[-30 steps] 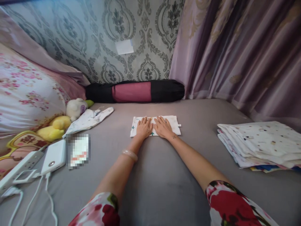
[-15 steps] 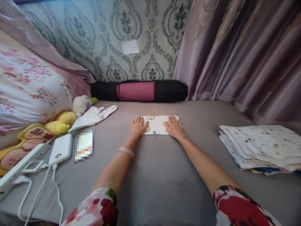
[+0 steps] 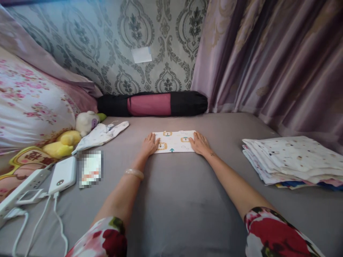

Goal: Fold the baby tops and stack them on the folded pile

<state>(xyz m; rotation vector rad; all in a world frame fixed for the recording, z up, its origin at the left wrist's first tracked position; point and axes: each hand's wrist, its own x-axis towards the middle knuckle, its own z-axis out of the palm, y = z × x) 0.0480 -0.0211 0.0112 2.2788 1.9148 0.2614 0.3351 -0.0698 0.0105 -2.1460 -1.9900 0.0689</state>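
Note:
A folded white cloth (image 3: 175, 142) with yellow lion-like prints and a green arrow lies flat on the grey sheet. At its left edge rests my left hand (image 3: 150, 144), palm down, the thumb touching the cloth. My right hand (image 3: 200, 143) lies at the opposite edge, also palm down with its thumb on the fabric. Neither hand grasps anything; the fingers of both are stretched out.
To the right sits a stack of folded cloths (image 3: 292, 159). A crumpled white garment (image 3: 103, 135), plush toys (image 3: 63, 142), a white power bank (image 3: 63, 175) and a power strip (image 3: 25, 191) with cables line the left. A black and pink roll (image 3: 150, 104) lies along the wall.
Both hands have slid outward from on top of the cloth to its side edges, showing more of its print. The view has turned slightly to the right.

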